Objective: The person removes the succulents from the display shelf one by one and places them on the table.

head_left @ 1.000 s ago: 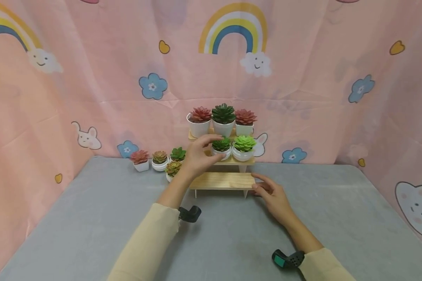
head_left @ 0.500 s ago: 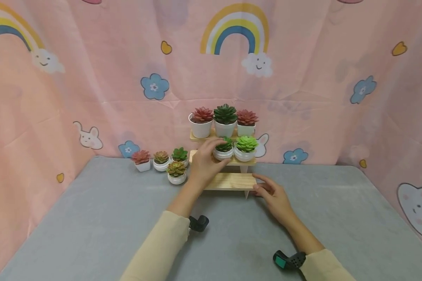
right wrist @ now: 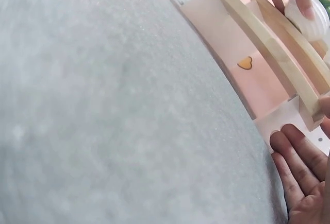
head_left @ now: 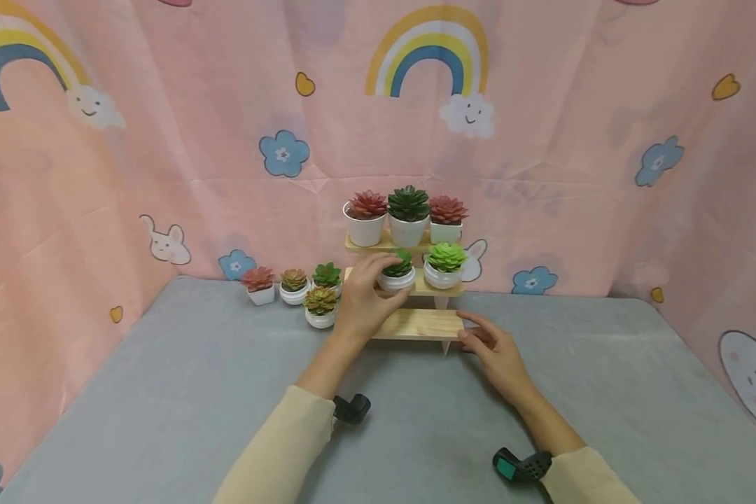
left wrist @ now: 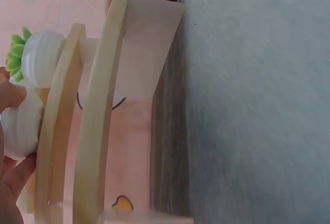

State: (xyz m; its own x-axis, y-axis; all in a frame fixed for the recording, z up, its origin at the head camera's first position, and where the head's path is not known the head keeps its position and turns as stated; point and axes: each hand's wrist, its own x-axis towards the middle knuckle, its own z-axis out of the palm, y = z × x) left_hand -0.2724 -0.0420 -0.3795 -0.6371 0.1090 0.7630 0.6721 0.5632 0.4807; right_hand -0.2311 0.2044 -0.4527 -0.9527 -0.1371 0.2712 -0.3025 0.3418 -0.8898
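My left hand [head_left: 360, 301] holds a small potted succulent [head_left: 396, 281], dark green in a round white ribbed pot, between thumb and fingers. It is at the middle tier of a three-step wooden plant stand [head_left: 423, 324]. In the left wrist view its white pot [left wrist: 21, 123] sits right at the tier's edge. To its right is a lime-green succulent [head_left: 444, 273], a small gap apart. My right hand [head_left: 496, 358] grips the right end of the lowest step; in the right wrist view several fingers [right wrist: 304, 165] lie against the stand's white side support.
Along the top tier stand a red succulent [head_left: 365, 229], a dark green one [head_left: 408, 227] and another red one [head_left: 446, 232]. Several more small potted succulents [head_left: 320, 318] are on the grey tabletop [head_left: 227, 392] left of the stand. A pink patterned curtain [head_left: 542, 105] hangs behind.
The dark green succulent in my left hand has shifted left along the middle tier, away from the lime-green one. My right hand stays at the stand's end. The head view has drifted slightly.
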